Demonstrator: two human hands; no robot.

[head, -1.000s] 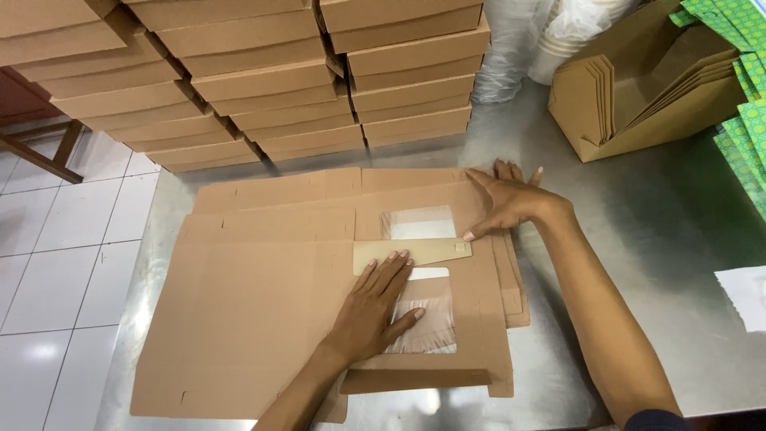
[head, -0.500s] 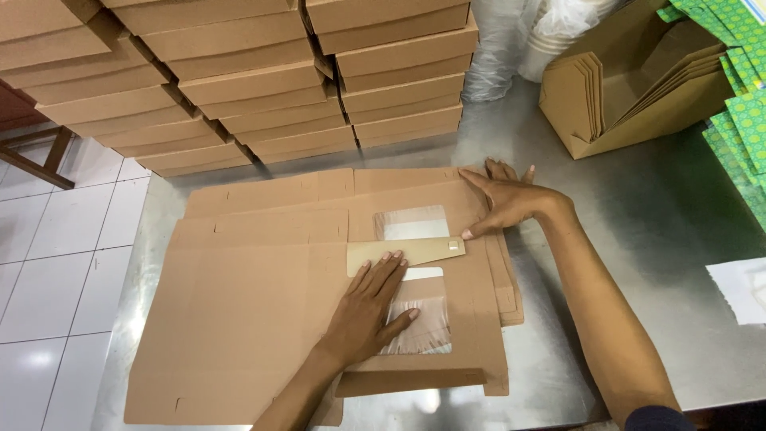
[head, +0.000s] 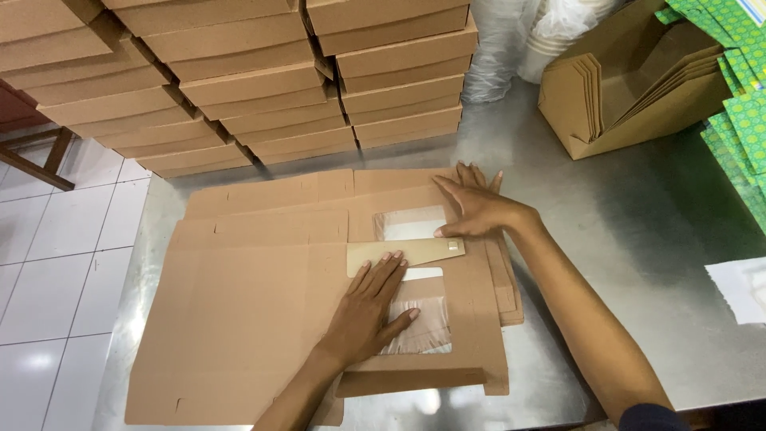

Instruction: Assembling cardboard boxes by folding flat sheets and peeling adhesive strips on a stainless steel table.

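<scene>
Left hand [head: 369, 307] spread flat, palm down, pinning the flat cardboard sheet [head: 247, 319] beside its clear window [head: 423, 319], probably to stop sliding. Right hand [head: 477, 209] also open, grip closed on nothing, thumb pressing a narrow cardboard strip [head: 405, 254] across the window. Sheets lying mid-counter [head: 638, 239] on more blanks. Bare steel to the right; stacked boxes [head: 239, 88] crowding the far edge.

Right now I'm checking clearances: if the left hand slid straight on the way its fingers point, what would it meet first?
Likely the tan cardboard strip: the left hand lies flat, fingertips already at its edge.
</scene>
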